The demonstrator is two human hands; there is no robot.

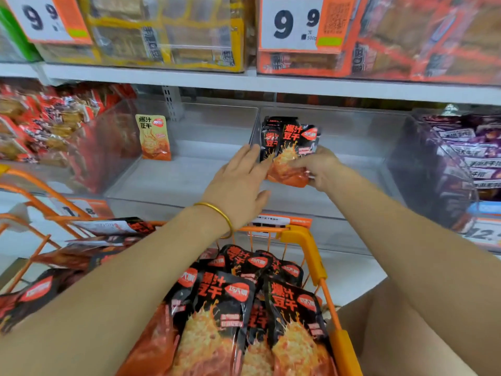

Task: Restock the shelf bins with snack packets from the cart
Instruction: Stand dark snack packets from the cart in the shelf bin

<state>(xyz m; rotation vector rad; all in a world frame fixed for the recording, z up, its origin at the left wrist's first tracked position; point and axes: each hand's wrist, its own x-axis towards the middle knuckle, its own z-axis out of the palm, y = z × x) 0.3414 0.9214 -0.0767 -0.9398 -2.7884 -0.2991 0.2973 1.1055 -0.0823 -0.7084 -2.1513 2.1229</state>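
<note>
My right hand (318, 166) grips the lower right edge of a small stack of black-and-orange snack packets (288, 147), held upright over a clear shelf bin (352, 147). My left hand (238, 183), a gold bangle on its wrist, rests flat with fingers spread against the stack's left side, at the divider between two bins. The clear bin on the left (189, 172) holds a single yellow-orange packet (154, 137) standing at its back left. Below, the orange cart (306, 240) is full of several more black-and-orange packets (225, 308).
A bin of red packets (54, 131) stands left of the clear bins, a bin of purple packets (461, 158) to the right. The upper shelf carries boxed snacks and 9.9 price signs (290, 20). Price tags (282, 221) hang on the shelf's front edge.
</note>
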